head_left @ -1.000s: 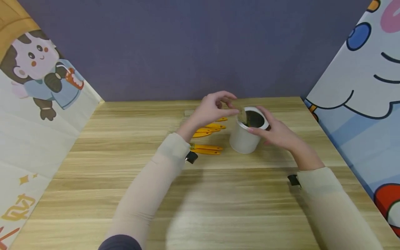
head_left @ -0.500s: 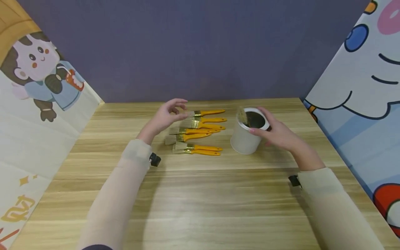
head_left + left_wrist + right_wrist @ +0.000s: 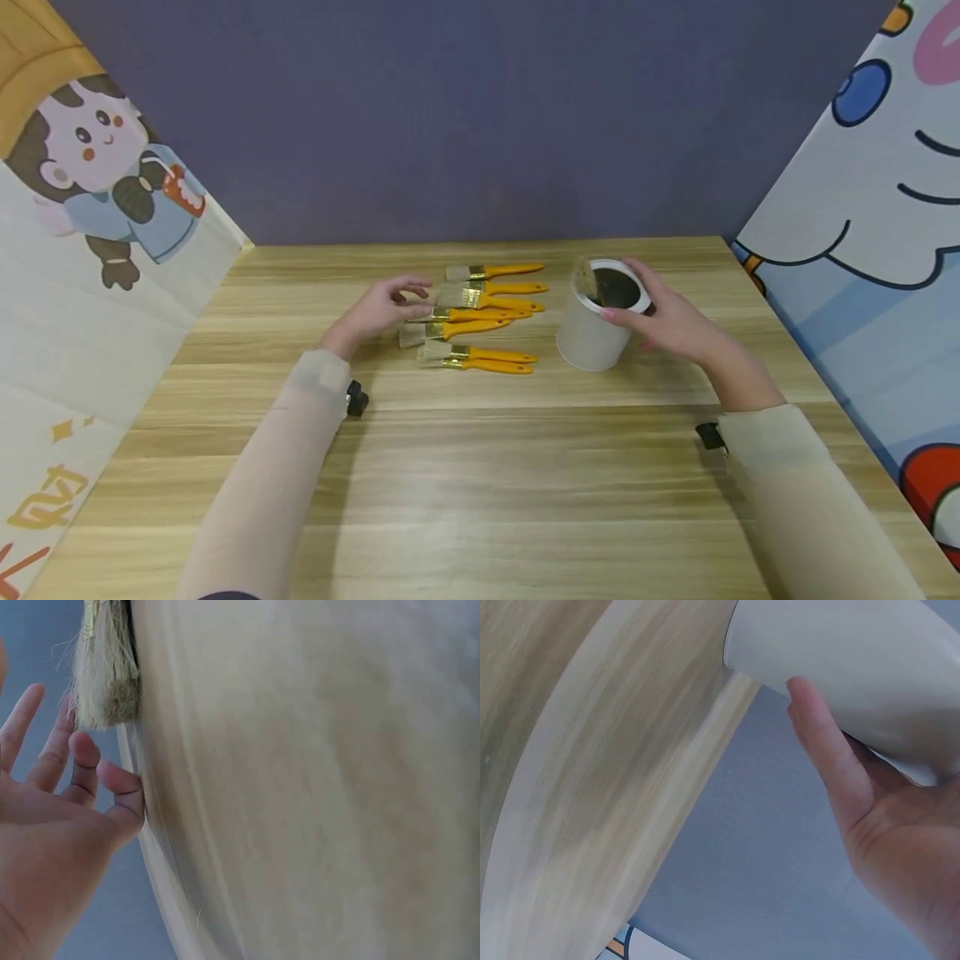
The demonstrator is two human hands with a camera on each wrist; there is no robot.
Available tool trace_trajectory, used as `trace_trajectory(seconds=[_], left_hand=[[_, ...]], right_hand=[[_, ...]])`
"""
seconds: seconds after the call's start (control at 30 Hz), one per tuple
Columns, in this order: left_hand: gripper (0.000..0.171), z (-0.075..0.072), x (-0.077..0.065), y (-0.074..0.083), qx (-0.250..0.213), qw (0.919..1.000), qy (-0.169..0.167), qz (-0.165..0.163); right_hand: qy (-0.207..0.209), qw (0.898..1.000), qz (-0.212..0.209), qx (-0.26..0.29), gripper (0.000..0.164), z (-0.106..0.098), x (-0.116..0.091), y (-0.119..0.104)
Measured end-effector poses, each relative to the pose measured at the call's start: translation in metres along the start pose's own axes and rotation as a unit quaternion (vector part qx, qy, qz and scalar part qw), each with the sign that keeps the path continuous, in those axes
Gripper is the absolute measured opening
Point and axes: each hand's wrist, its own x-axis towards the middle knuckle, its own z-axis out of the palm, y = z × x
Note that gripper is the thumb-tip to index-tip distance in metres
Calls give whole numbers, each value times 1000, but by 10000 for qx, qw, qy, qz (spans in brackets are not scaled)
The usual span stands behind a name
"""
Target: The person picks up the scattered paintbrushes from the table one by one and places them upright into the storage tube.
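Observation:
My left hand (image 3: 375, 312) is beside the bristle ends of several paintbrushes (image 3: 480, 327) with yellow handles and gold ferrules, lying in a loose row on the table. In the left wrist view, bristles (image 3: 109, 675) hang just past the loosely bent fingers (image 3: 124, 780); nothing is held. My right hand (image 3: 667, 321) grips the rim of a white cylindrical canister (image 3: 588, 337) from the right side. One paintbrush (image 3: 585, 277) stands bristles-up inside it, its handle hidden. The right wrist view has the canister's smooth side (image 3: 840, 660) against the hand.
A wood-grain table (image 3: 480, 475) lies under everything. A dark purple-grey wall (image 3: 480, 117) rises behind it. Printed cartoon panels flank both sides, left panel (image 3: 75, 350) and right panel (image 3: 862, 333). Small black clips (image 3: 357, 398) show at the wrists.
My left hand left the brush in the canister, moved left, then came down toward the bristles of the lying paintbrushes. My right hand stays on the canister, which has hardly moved.

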Motion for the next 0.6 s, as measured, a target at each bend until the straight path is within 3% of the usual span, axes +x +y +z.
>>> trace_trajectory(seconds=[0.37, 0.6], left_hand=[[56, 8, 8, 5, 517, 9979, -392, -31], [50, 10, 8, 11, 663, 9962, -434, -349]], right_hand=[[-28, 9999, 33, 109, 103, -1, 0, 2], [-52, 9999, 6, 113, 103, 0, 1, 2]])
